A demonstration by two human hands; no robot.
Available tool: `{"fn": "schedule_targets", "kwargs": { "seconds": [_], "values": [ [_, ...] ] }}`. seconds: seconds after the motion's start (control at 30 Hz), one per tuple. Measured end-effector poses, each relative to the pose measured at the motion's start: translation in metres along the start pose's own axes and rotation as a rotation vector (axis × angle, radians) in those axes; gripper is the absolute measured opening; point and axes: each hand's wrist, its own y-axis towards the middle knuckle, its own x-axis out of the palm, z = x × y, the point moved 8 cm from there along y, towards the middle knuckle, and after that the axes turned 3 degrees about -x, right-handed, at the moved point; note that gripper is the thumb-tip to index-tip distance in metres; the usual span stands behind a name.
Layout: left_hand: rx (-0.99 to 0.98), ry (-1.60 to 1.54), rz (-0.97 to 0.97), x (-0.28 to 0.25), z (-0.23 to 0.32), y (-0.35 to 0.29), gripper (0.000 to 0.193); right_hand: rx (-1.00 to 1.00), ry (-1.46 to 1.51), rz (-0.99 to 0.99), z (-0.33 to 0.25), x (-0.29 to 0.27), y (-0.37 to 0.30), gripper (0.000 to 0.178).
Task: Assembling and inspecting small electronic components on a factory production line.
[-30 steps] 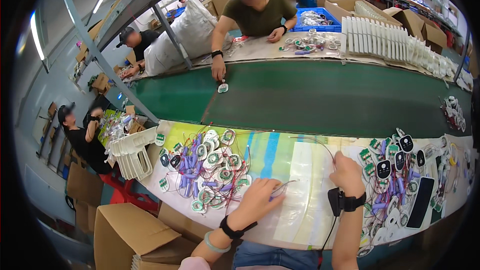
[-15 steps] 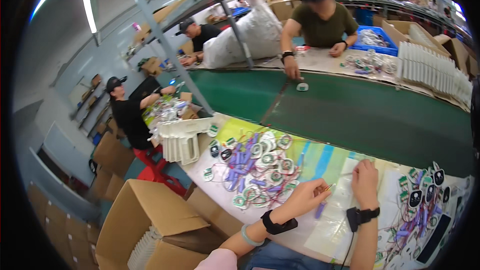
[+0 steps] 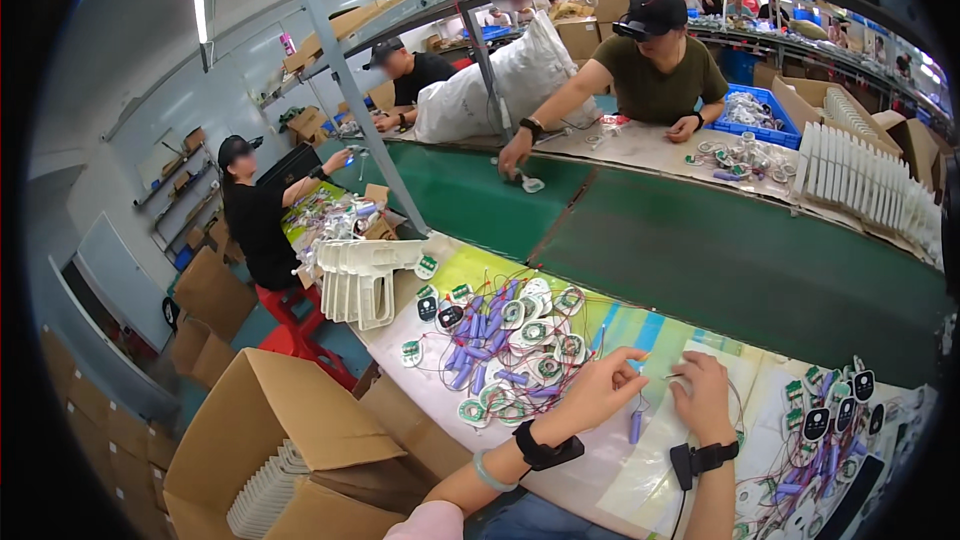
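a purple cell (image 3: 635,427), its long axis pointing roughly forward, is between two hands that are near but apart, just below the closer left hand (image 3: 600,390), which pinches a thin wire (image 3: 641,403); whether the curled right hand (image 3: 706,396) grips anything, i cannot tell.

A workbench with a pale covering, yellow-green toward its far side (image 3: 463,262) and crossed by blue stripes, carries stacked white plastic frames (image 3: 372,285) at its far left. Right of these spreads a tangled heap of purple cylinders (image 3: 487,328), thin wires and round white pieces (image 3: 536,332). At the right lies another cluster, including black-faced pieces (image 3: 816,424), with a flat dark slab (image 3: 852,500) near its front.
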Motion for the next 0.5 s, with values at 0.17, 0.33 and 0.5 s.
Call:
{"fn": "schedule_targets", "kwargs": {
  "seconds": [0.17, 0.33, 0.5],
  "values": [
    [-0.005, -0.041, -0.052, 0.001, 0.002, 0.006, 0.025, -0.064, -0.111, 0.001, -0.004, 0.002, 0.002, 0.019],
    [-0.044, 0.026, -0.021, -0.003, 0.01, 0.007, 0.019, 0.442, 1.098, -0.074, -0.014, 0.017, 0.0, 0.017],
    [0.106, -0.109, 0.131, -0.006, 0.003, 0.005, 0.015, 0.518, 1.207, -0.093, -0.034, 0.024, -0.003, 0.014]
  ]
}}
